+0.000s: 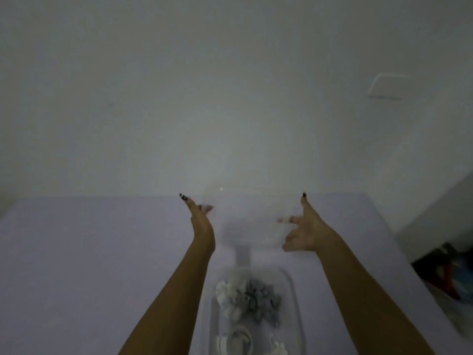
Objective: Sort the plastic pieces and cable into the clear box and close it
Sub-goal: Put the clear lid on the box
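Note:
The clear box (294, 290) lies at the bottom centre on the lilac table (89, 252), its top uncovered. Inside it are grey plastic pieces (261, 301), white plastic pieces (226, 293) and a coiled white cable (238, 339). Beyond the box, a faint, blurred clear lid (245, 213) is held up in the air. My left hand (202, 222) grips its left side and my right hand (304, 230) its right side, fingers seen through the plastic.
A white wall rises right behind the table's far edge. A white piece of furniture (435, 201) stands at the right, with dark and coloured items (450, 275) below it. A pale rectangular outline (386, 85) sits on the wall.

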Tool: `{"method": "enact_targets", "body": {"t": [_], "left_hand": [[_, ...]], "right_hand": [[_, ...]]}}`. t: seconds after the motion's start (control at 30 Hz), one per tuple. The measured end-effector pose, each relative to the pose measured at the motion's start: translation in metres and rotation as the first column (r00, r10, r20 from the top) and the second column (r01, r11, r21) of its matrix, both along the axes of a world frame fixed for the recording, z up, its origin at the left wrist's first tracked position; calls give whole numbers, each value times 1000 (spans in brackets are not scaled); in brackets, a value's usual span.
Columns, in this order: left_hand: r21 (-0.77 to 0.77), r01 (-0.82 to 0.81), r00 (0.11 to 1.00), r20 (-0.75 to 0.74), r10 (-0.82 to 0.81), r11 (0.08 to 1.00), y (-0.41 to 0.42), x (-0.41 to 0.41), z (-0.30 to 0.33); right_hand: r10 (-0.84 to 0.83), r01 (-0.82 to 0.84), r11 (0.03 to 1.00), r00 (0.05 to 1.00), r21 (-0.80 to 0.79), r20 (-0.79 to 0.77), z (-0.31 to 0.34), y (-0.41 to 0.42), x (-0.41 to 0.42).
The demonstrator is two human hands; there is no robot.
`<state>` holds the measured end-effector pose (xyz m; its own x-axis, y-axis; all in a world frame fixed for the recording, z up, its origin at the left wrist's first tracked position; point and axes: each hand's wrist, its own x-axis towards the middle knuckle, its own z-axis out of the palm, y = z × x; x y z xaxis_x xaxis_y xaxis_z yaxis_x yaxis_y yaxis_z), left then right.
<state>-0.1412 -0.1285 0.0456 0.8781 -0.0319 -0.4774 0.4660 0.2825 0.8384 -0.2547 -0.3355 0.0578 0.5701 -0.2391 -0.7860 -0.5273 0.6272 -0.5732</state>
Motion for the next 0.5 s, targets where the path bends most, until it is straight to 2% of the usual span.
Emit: {"method": "enact_targets", "body": {"t": [0.07, 0.1, 0.2, 0.27, 0.37, 0.4, 0.5], "left_hand": [[-54, 102, 995, 24, -101, 993, 14, -19, 12], [-82, 151, 988, 53, -147, 985, 21, -32, 16], [-27, 290, 952, 111, -285, 957, 43, -49, 24], [103, 421, 899, 87, -430, 901, 62, -60, 17], [382, 590, 752, 63, -656, 712, 88, -94, -12], [457, 587, 727, 66, -684, 668, 94, -108, -21], [538, 517, 738, 114, -665, 666, 108, -149, -52]], "right_hand": [[-71, 67, 996, 994, 51, 84, 17, 19, -22], [-99, 96, 995, 987, 25, 126, 19, 27, -33], [-104, 130, 988, 962, -88, 252, 20, 40, -59], [-67, 124, 974, 958, -192, 279, 10, 51, -84], [70, 33, 888, 976, -459, 206, -14, 74, -117], [107, 8, 847, 977, -532, 185, -24, 82, -126], [169, -32, 755, 975, -655, 147, -58, 107, -151]]}}
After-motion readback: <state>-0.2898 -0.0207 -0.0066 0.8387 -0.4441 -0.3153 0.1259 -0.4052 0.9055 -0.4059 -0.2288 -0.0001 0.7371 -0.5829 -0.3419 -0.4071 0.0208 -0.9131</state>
